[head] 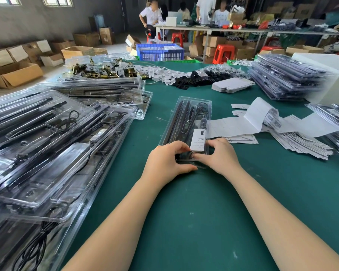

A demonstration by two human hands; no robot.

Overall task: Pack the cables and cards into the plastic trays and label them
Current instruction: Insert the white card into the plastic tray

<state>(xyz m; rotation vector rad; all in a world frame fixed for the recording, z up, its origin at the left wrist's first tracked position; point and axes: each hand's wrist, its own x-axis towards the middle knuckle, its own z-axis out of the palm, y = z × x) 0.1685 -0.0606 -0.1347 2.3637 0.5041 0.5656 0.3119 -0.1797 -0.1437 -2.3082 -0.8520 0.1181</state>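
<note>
- We see a clear plastic tray (pixel 186 126) lying on the green table (pixel 204 212), its long side running away from us, near the middle of the view.
- Inside the tray lie long dark bars on the left, a coiled black cable (pixel 202 106) at the far right end, and a white card (pixel 198 139) at the near right.
- Our left hand (pixel 166 161) grips the tray's near end: fingers curled over its top, thumb stretched along the near edge on the table.
- Our right hand (pixel 218 155) holds the near right corner, fingers bent, with fingertips touching the lower edge of the card.
- The two hands nearly meet over the near end of the tray.
- To our left a heap of filled trays (pixel 47 153) lies stacked and overlapping, black cables showing through the plastic.
- To the right of the tray, a curling strip of label paper (pixel 258 118) with barcode labels lies on loose white sheets (pixel 301 143).
- Farther back on the table we see a stack of white cards (pixel 233 87), a pile of black and white small parts (pixel 184 75), and brass-coloured fittings (pixel 98 71).
- At far right sits another tall stack of packed trays (pixel 286 79).
- Beyond the table stand a blue crate (pixel 160 51), cardboard boxes and several people at another bench.
</note>
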